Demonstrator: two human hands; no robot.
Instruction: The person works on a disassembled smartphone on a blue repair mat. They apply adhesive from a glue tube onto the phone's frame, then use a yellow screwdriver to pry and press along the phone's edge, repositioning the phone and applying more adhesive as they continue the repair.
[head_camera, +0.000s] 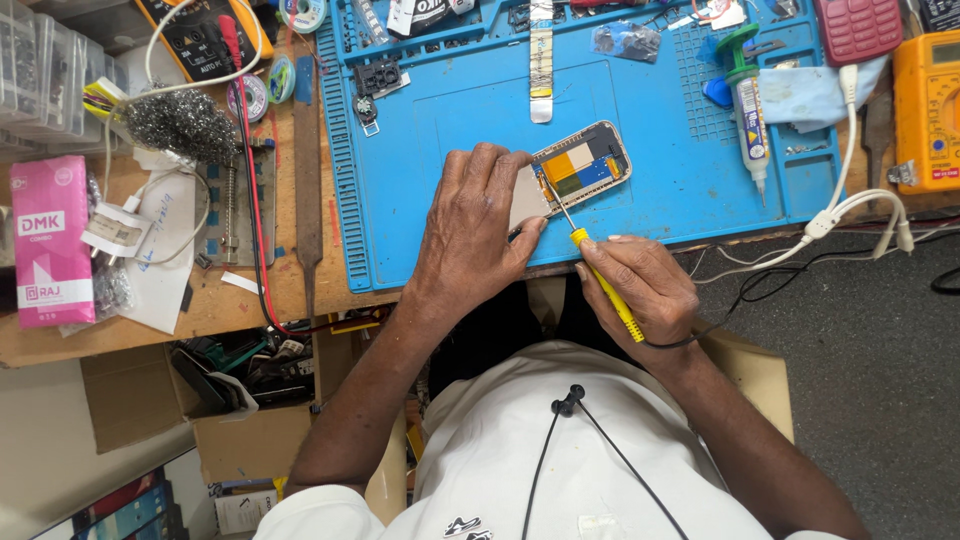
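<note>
Phone (583, 165) pinned by left hand (475, 235); right hand (640, 285) apparently probes with screwdriver (598, 272)

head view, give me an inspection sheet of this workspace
surface: blue mat on wooden bench
job's things: opened phone flat on mat; yellow screwdriver, tip on phone
clutter: syringe tube, pink box, steel wool, two multimeters, red keypad phone
hands: left hand steadies phone; right hand holds screwdriver
cables: white cable, red lead
surroundings: cardboard boxes under bench, grey floor
</note>
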